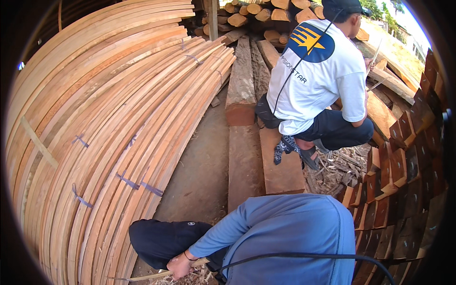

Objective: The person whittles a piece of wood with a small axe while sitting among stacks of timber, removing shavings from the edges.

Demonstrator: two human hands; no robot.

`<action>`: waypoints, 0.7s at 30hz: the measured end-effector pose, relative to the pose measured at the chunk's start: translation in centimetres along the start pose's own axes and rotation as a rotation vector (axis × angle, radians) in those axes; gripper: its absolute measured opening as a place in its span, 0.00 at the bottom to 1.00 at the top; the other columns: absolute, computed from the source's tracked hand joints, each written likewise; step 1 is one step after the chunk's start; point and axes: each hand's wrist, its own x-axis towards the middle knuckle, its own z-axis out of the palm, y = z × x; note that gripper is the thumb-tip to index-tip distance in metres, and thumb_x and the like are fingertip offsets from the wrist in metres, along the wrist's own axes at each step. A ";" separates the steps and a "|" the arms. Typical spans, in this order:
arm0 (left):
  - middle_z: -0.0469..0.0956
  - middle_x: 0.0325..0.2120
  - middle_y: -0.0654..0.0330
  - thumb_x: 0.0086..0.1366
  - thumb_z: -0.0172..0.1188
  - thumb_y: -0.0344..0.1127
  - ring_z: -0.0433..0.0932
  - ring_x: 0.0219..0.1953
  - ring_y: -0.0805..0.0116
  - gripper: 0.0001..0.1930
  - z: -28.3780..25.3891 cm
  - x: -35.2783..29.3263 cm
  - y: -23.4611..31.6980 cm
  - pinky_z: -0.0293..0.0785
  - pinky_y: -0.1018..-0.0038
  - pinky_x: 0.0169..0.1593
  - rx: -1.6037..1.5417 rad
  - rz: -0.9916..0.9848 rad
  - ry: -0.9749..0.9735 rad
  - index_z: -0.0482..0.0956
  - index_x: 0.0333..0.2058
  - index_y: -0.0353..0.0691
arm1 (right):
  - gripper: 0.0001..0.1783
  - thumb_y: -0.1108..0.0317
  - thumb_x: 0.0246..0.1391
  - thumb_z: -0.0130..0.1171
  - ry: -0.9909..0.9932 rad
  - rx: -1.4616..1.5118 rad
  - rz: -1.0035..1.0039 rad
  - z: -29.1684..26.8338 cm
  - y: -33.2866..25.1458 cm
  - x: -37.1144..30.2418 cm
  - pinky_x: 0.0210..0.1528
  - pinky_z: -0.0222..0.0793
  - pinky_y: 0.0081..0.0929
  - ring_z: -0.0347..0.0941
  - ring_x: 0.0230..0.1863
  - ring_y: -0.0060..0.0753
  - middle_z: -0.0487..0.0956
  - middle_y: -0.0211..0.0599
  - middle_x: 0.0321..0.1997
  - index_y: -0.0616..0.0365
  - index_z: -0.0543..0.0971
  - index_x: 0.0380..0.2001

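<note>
At the lower edge my right arm [219,237], in a blue sleeve, reaches left across a black-trousered knee [161,239]. My right hand [180,266] is closed around a pale wooden stick [160,274]. One end sticks out by the wrist, and the other points left towards stacked strips. Part of the stick lies under the fingers and the frame's edge cuts off what is below. My left hand is out of view. Long sawn wooden strips [128,156], tied in bundles with purplish ties, fill the left side.
A co-worker [316,71] in a white T-shirt squats ahead on the right, holding thin strips. Heavy timber beams [245,161] run up the middle. Stacked wooden blocks [389,171] line the right, and cut logs [266,14] lie behind. A black cable [294,255] crosses my blue shirt.
</note>
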 end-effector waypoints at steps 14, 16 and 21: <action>0.81 0.29 0.57 0.47 0.81 0.42 0.76 0.28 0.69 0.29 -7.6 0.2 15.4 0.76 0.71 0.34 -0.417 -0.345 -0.010 0.77 0.42 0.33 | 0.16 0.56 0.66 0.52 -0.061 0.302 0.150 0.8 2.0 1.1 0.11 0.61 0.25 0.66 0.10 0.19 0.67 0.25 0.13 0.57 0.71 0.31; 0.80 0.28 0.59 0.45 0.82 0.45 0.77 0.29 0.70 0.30 -7.4 0.0 13.7 0.76 0.72 0.35 -0.280 -0.352 0.037 0.77 0.41 0.34 | 0.14 0.58 0.66 0.52 -0.100 0.422 0.229 1.5 0.9 2.1 0.10 0.59 0.21 0.61 0.11 0.16 0.65 0.22 0.16 0.55 0.68 0.30; 0.79 0.29 0.64 0.52 0.77 0.42 0.76 0.32 0.77 0.24 -9.9 -2.2 10.6 0.75 0.75 0.39 -0.416 -0.608 -0.052 0.77 0.42 0.37 | 0.13 0.60 0.66 0.54 -0.116 0.408 0.297 2.6 0.3 3.5 0.11 0.57 0.18 0.59 0.12 0.13 0.64 0.20 0.17 0.54 0.67 0.30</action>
